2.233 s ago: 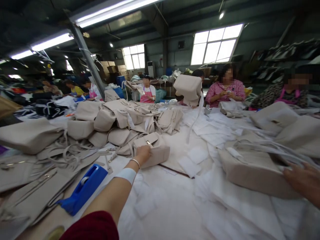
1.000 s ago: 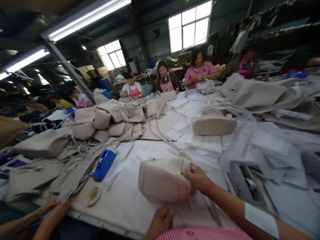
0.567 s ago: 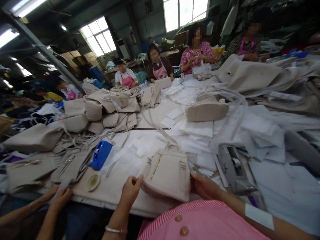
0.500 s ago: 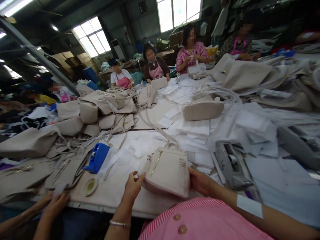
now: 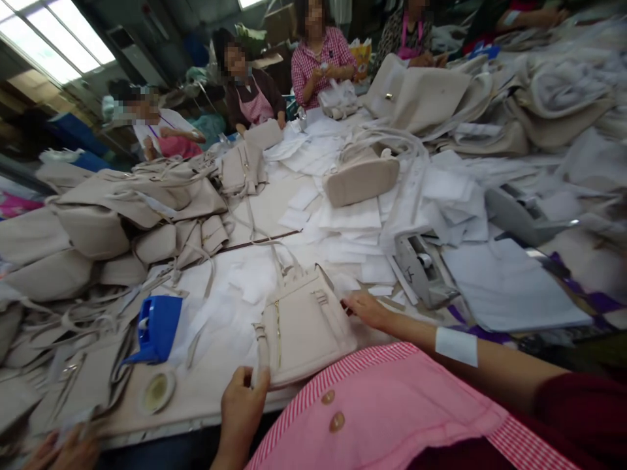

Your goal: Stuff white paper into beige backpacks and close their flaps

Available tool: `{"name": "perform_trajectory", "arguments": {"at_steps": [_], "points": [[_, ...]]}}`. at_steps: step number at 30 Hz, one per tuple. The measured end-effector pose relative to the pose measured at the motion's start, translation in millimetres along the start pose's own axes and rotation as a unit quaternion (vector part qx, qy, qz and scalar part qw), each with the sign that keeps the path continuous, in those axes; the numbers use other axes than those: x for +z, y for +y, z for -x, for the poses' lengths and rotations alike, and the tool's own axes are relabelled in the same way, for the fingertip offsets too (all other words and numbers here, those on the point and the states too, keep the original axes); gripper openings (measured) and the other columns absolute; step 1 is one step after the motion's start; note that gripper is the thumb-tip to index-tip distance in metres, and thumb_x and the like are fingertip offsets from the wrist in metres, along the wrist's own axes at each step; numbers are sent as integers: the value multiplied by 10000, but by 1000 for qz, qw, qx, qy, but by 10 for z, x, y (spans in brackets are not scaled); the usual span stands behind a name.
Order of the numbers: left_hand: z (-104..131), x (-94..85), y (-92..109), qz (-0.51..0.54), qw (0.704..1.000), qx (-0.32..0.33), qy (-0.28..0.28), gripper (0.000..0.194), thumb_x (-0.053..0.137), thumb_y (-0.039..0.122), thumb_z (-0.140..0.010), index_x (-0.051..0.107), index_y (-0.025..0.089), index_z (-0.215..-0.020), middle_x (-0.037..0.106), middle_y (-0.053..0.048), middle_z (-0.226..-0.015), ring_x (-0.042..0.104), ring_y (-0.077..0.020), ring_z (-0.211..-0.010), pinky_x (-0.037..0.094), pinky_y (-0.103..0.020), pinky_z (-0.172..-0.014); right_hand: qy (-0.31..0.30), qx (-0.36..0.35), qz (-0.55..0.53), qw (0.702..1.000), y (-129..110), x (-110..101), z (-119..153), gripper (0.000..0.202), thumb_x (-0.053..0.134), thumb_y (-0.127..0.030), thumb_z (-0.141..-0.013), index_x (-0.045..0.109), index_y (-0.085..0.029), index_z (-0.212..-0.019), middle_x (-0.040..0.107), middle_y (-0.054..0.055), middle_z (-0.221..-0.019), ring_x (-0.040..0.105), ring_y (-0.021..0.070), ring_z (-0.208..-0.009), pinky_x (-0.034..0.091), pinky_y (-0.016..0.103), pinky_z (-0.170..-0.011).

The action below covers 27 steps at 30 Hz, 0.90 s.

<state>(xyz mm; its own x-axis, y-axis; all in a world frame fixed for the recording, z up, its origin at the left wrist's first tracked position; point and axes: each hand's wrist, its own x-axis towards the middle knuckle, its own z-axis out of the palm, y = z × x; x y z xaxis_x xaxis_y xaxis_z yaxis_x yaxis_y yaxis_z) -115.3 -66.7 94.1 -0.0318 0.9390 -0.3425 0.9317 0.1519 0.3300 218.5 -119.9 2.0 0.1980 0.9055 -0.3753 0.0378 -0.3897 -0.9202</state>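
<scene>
A beige handbag [image 5: 301,329] lies tilted back on the table in front of me, its front face up with a gold zipper [image 5: 279,333] on the left. At its lower left corner, my left hand [image 5: 243,401] is closed on the bag's edge by the side strap [image 5: 262,352]. My right hand [image 5: 368,309] grips the upper right side of the bag, with fingertips partly hidden behind it. The bag's thin straps [image 5: 281,261] trail away from its top across the table.
Left stands a blue tape dispenser [image 5: 159,326] beside a roll of tape [image 5: 157,391]. Beige bags [image 5: 93,228] are piled beyond. Grey tape dispensers [image 5: 421,267] and white sheets [image 5: 509,281] lie right. A co-worker's hands [image 5: 73,447] are at lower left; other people sit across the table.
My view has swung to the right. The handbag has turned and leans back more, showing its front. My left hand has slid down to its lower corner; my right is higher on its side.
</scene>
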Motion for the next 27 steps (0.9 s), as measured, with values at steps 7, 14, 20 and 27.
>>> {"name": "perform_trajectory", "arguments": {"at_steps": [7,14,20,27], "points": [[-183,-24,67,10,999,-11,-48,373,511,587,-692,533,215,-678,596,-15,-575,591,-232,-621,453,-335,-629,65,-45,397,914,242,-143,4,317,590,-311,-833,600,-124,-1088,604,165,-1129,556,272,-1062,408,356,-913],[-191,121,147,29,999,-27,-19,394,465,532,-747,596,166,-806,663,-90,-717,639,-257,-681,484,-341,-617,106,59,279,952,83,105,-525,372,743,-321,-674,593,-115,-945,663,137,-919,604,276,-904,418,342,-776],[-128,-26,107,-82,993,70,-46,353,435,490,-818,584,174,-765,650,-95,-727,642,-270,-752,473,-351,-687,138,16,215,967,126,-267,-613,163,531,-255,-743,625,-130,-791,651,57,-748,579,187,-734,414,273,-649],[-174,8,996,-69,956,279,53,407,444,530,-869,655,182,-894,664,-107,-905,613,-235,-883,445,-335,-817,184,-64,-98,976,-19,-563,-412,411,581,-424,-733,618,-134,-1021,680,44,-786,593,195,-722,480,301,-640]]}}
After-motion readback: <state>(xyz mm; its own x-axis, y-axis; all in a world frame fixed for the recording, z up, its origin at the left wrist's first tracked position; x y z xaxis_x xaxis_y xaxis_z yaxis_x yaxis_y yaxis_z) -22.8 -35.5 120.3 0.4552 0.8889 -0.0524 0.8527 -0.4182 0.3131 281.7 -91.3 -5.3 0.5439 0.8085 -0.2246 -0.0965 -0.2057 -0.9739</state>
